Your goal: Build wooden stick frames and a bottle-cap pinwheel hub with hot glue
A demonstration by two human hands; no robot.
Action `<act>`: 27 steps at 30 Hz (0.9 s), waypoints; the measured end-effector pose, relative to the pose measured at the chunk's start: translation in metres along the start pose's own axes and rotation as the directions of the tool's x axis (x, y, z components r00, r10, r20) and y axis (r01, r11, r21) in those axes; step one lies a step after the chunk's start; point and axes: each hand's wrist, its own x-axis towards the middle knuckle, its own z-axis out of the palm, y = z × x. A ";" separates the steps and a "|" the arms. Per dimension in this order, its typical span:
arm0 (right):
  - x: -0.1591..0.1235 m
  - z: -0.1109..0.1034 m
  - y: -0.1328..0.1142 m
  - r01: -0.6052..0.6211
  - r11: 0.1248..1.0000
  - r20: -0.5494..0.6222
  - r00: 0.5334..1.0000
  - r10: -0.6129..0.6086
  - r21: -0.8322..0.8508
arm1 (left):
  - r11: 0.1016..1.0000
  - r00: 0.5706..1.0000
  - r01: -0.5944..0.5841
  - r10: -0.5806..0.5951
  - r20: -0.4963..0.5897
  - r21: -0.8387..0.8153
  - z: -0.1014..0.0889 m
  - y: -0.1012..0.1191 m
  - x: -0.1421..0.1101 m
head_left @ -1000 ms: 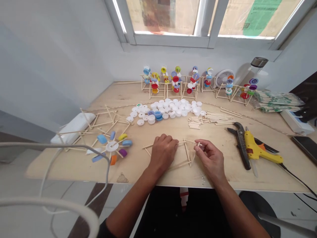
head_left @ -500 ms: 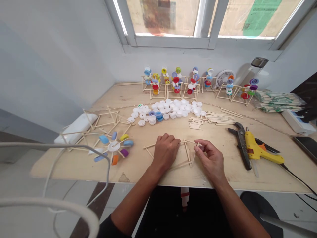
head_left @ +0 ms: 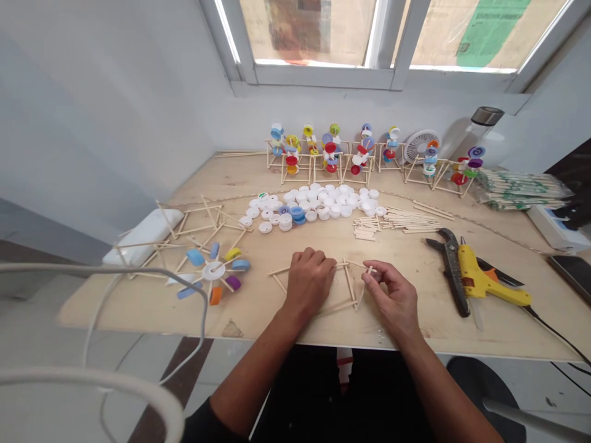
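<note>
A frame of thin wooden sticks [head_left: 349, 284] lies on the table in front of me. My left hand [head_left: 310, 278] lies over its middle with fingers curled down onto it, hiding part of the sticks. At the frame's right end, two sticks slant together to a point. My right hand [head_left: 391, 295] pinches that point between thumb and fingers, where a short stick end shows. To the left stands a wheel of sticks [head_left: 213, 271] with a white hub and coloured bottle caps at its spoke ends, apart from both hands.
White bottle caps [head_left: 323, 200] and cut sticks [head_left: 406, 219] lie beyond my hands. Pliers [head_left: 452, 271] and a yellow glue gun [head_left: 489, 283] rest at right. Finished cap wheels on stands [head_left: 330, 161] line the back. A cable [head_left: 138, 271] loops at left.
Both hands keep the same hold on the stick frame. Only the camera view has shifted slightly.
</note>
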 end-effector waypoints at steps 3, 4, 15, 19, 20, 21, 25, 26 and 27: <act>-0.001 0.000 -0.001 0.010 1.000 -0.005 1.000 -0.010 -0.024 | 1.000 1.000 0.006 -0.006 0.006 -0.005 0.000 0.000 0.000; -0.001 0.000 -0.001 0.013 0.999 -0.007 1.000 -0.013 -0.031 | 1.000 1.000 0.007 -0.007 0.008 -0.007 0.000 0.000 0.000; -0.002 0.002 -0.003 0.049 0.994 -0.035 0.998 -0.053 -0.096 | 1.000 1.000 0.006 -0.006 -0.006 -0.015 0.000 -0.001 -0.001; -0.002 0.003 -0.001 0.054 0.993 -0.041 0.997 -0.058 -0.102 | 1.000 1.000 0.008 -0.009 -0.008 -0.005 0.000 -0.001 -0.002; -0.002 0.003 -0.001 0.053 0.993 -0.042 0.997 -0.057 -0.101 | 1.000 1.000 0.009 -0.009 -0.008 -0.005 0.001 -0.001 -0.002; -0.002 0.003 0.000 0.051 0.994 -0.042 0.998 -0.055 -0.101 | 1.000 1.000 0.010 -0.011 -0.007 -0.005 0.001 -0.001 -0.002; -0.002 0.004 0.001 0.050 0.994 -0.048 0.997 -0.055 -0.099 | 1.000 1.000 0.009 -0.009 -0.006 0.003 0.001 -0.002 -0.001; -0.002 0.004 0.001 0.051 0.994 -0.048 0.997 -0.056 -0.100 | 1.000 1.000 0.009 -0.008 -0.007 0.007 0.001 -0.002 -0.001; -0.002 0.004 0.001 0.053 0.993 -0.048 0.997 -0.058 -0.102 | 1.000 1.000 0.008 -0.008 -0.009 0.011 0.001 -0.002 -0.001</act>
